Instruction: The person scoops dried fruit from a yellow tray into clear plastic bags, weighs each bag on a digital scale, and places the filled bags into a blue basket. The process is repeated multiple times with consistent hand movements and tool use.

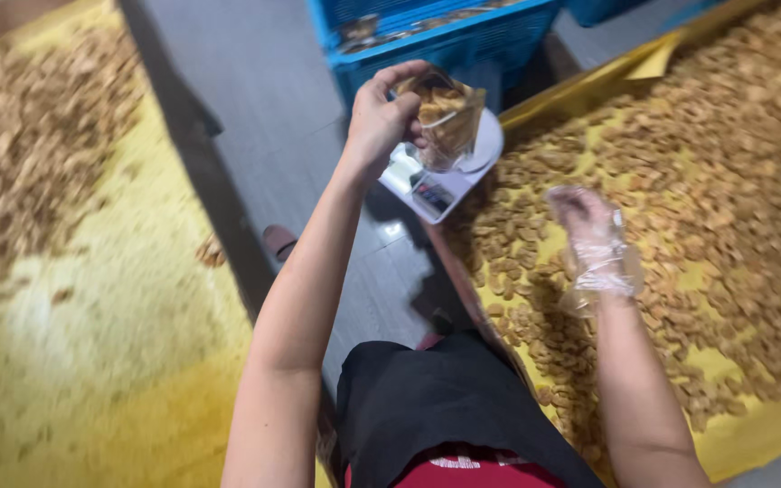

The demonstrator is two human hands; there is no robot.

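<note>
My left hand [381,113] grips the rim of a clear plastic bag [445,117] part-filled with brown snack pieces, and holds it over a small white scale [431,185]. My right hand [589,230] wears a thin clear plastic glove and hovers, fingers loosely curled, above a spread of the same brown pieces [680,181] on a yellow sheet [752,425]. Whether it holds any pieces is hidden by blur.
A blue plastic crate [445,36] stands behind the scale on the grey floor [264,108]. To the left lies another yellow sheet [92,343] with a pile of brown pieces [29,126]. A shoe tip [279,241] shows near my left arm.
</note>
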